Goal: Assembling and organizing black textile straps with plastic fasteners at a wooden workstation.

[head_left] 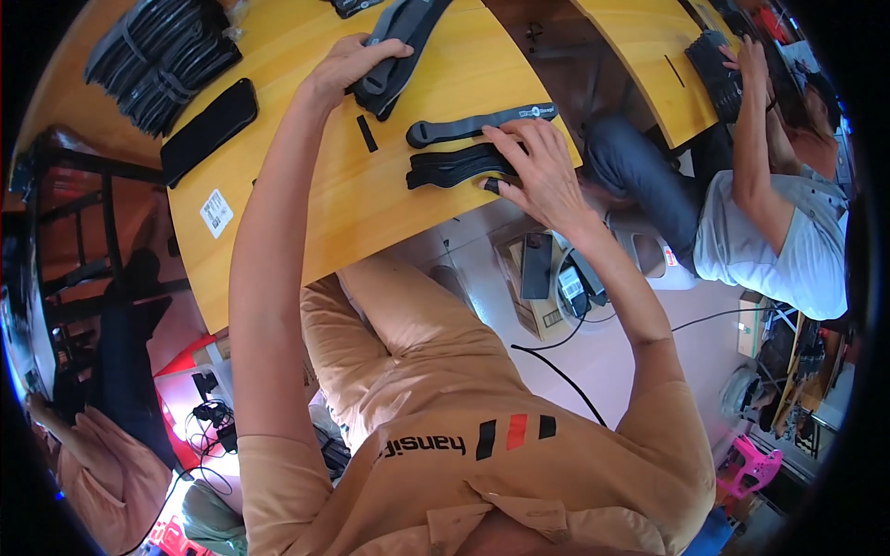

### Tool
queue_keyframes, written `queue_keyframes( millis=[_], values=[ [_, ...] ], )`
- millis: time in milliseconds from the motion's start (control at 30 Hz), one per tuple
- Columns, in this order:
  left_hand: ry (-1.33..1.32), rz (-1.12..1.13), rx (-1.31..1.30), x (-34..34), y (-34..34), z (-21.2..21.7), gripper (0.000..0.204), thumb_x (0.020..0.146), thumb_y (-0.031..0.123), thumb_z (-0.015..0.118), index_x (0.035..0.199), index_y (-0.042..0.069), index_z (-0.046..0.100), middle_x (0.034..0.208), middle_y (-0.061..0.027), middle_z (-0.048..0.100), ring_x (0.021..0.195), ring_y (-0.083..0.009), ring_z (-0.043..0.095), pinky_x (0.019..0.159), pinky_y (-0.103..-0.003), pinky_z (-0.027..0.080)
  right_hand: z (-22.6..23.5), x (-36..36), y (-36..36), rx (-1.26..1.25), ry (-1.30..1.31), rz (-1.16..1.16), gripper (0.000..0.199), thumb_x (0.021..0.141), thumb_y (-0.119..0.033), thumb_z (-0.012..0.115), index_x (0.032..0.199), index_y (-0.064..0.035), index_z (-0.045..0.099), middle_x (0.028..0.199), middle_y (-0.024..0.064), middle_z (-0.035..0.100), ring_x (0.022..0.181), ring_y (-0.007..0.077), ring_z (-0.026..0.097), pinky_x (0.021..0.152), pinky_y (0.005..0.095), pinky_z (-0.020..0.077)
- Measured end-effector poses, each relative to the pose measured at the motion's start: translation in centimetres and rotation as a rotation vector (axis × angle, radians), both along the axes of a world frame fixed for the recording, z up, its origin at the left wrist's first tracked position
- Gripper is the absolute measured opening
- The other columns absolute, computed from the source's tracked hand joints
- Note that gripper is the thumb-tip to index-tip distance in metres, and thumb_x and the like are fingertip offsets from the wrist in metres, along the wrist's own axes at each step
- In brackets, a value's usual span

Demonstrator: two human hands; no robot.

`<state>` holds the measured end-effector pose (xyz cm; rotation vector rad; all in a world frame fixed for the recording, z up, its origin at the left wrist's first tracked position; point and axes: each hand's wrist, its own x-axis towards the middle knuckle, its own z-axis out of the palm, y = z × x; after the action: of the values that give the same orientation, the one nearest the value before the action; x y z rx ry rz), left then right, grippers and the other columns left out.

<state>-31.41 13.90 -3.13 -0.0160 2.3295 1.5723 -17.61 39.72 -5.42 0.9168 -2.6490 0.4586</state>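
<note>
My left hand [348, 69] is closed around a stack of dark grey straps [394, 69] at the far side of the yellow table [343, 199], its thumb lying across the top. To the right, my right hand [542, 171] curves over the right end of a bundle of black straps [454, 167], fingers on the far side and thumb on the near side. Something black covers the thumb tip. Just beyond the bundle a single grey strap [464, 128] with a slotted, rounded end lies flat. Between the hands rests a short black strip [367, 134].
A big banded pile of black straps [162, 60] sits at the far left, near a black phone [209, 132] and a white label [216, 213]. At right, a person [765, 204] handles black straps at another yellow table [649, 65]. A cardboard box [538, 310] stands on the floor.
</note>
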Motion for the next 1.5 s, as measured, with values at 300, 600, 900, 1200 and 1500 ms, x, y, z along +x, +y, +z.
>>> queue_keyframes(
  millis=[300,600,900,1200,1500],
  values=[
    [0.203,-0.013,0.16,5.5,-1.4,3.3,0.052,0.074,0.035,0.066,0.11,0.0,0.053,0.093,-0.0063,0.057,0.084,-0.0132,0.055,0.075,-0.025,0.045,2.1,0.0,-1.7,-0.459,-0.009,-0.052,0.043,0.08,-0.02,0.064,0.116,-0.0012,0.051,0.099,0.0144,0.052,0.096,0.029,0.05,0.085,0.0344,0.0407],
    [-0.002,0.15,0.958,20.3,0.2,1.1,0.056,0.078,0.031,0.059,0.121,-0.003,0.047,0.109,-0.0125,0.059,0.097,-0.0203,0.06,0.085,-0.031,0.049,4.9,2.7,-10.1,-1.109,-0.835,0.142,0.071,0.07,-0.014,0.077,0.128,0.0008,0.038,0.102,0.0072,0.05,0.087,0.0133,0.054,0.072,0.024,0.0472],
    [-0.152,0.324,1.282,28.2,-3.5,-4.3,0.066,0.072,0.024,0.058,0.127,-0.006,0.039,0.116,-0.0193,0.055,0.104,-0.027,0.058,0.091,-0.036,0.047,4.4,8.8,-13.3,-0.758,-0.947,0.108,0.088,0.059,-0.02,0.083,0.132,-0.0029,0.037,0.099,0.0042,0.053,0.09,0.0132,0.052,0.075,0.0258,0.0449],
    [0.015,0.261,1.28,29.4,-4.0,-4.0,0.072,0.066,0.023,0.067,0.127,-0.004,0.04,0.117,-0.0162,0.056,0.105,-0.0246,0.057,0.092,-0.035,0.045,3.5,10.3,-14.7,-0.742,-0.965,0.107,0.081,0.058,-0.01,0.081,0.127,-0.0001,0.04,0.086,0.0009,0.052,0.074,0.0082,0.052,0.066,0.0226,0.0449],
    [-0.057,0.403,1.063,29.0,-3.1,-3.0,0.048,0.067,0.01,0.067,0.111,-0.003,0.053,0.096,-0.0088,0.061,0.087,-0.0161,0.06,0.079,-0.028,0.048,3.9,8.1,-12.4,-0.895,-1.495,0.207,0.062,0.059,-0.003,0.072,0.116,-0.0014,0.048,0.095,0.0032,0.057,0.084,0.01,0.055,0.078,0.0233,0.0443]
  ],
)
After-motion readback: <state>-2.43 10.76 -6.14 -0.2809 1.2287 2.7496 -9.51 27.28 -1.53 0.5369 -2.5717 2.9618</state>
